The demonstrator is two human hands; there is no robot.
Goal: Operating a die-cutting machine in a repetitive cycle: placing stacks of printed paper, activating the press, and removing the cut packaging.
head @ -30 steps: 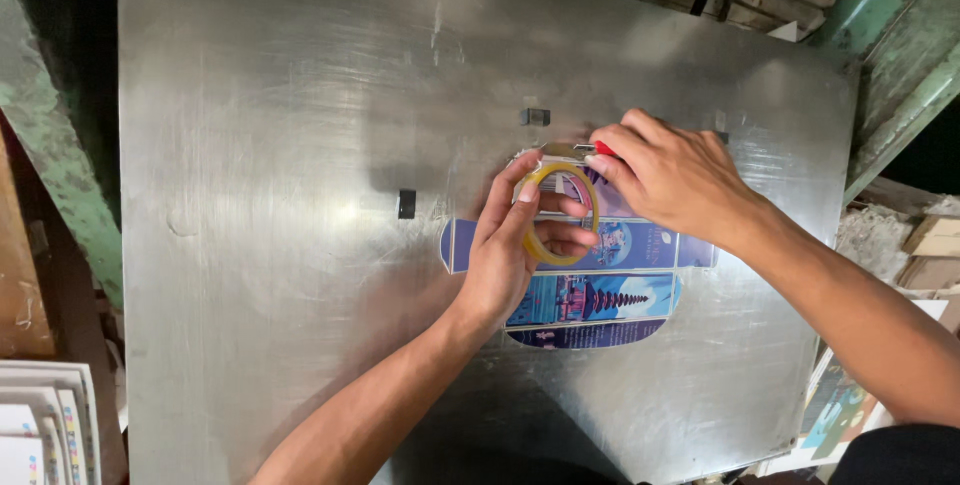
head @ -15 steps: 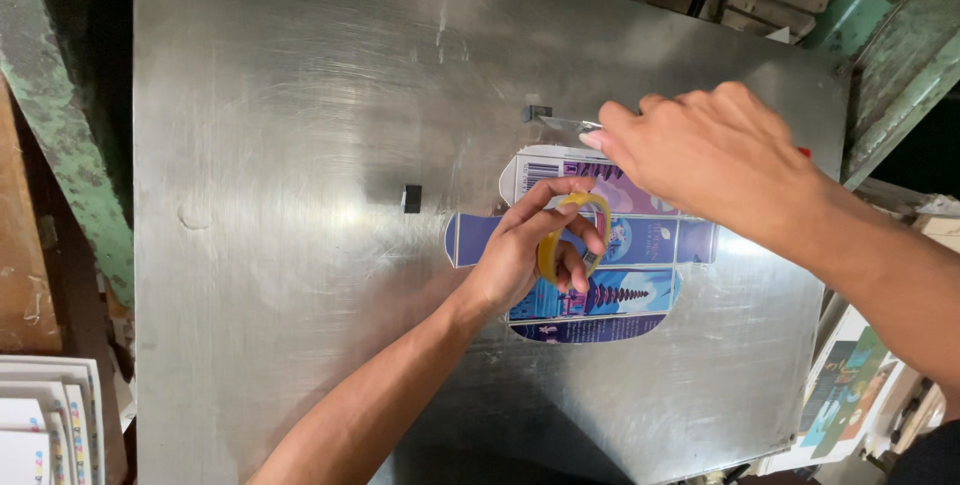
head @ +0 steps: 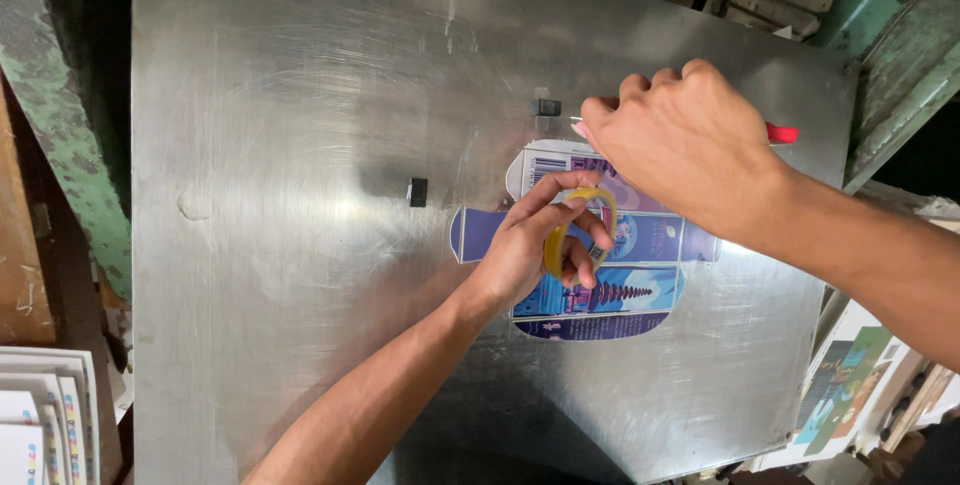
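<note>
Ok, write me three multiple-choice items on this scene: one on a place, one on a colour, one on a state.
1. Where does the printed carton blank lie?
A. flat on the metal sheet
B. on the floor
C. inside a box

2. What colour is the tape roll in the left hand?
A. black
B. yellow
C. white

3. How is the right hand set?
A. spread flat, palm down
B. hanging away from the sheet
C. closed in a fist-like grip above the blank's top edge

Answers: 1 A, the blue and purple blank rests directly on the steel surface. 2 B, the ring between the left fingers is yellow. 3 C, the knuckles are bent and the fingers curled shut, with something red showing past the hand.
</note>
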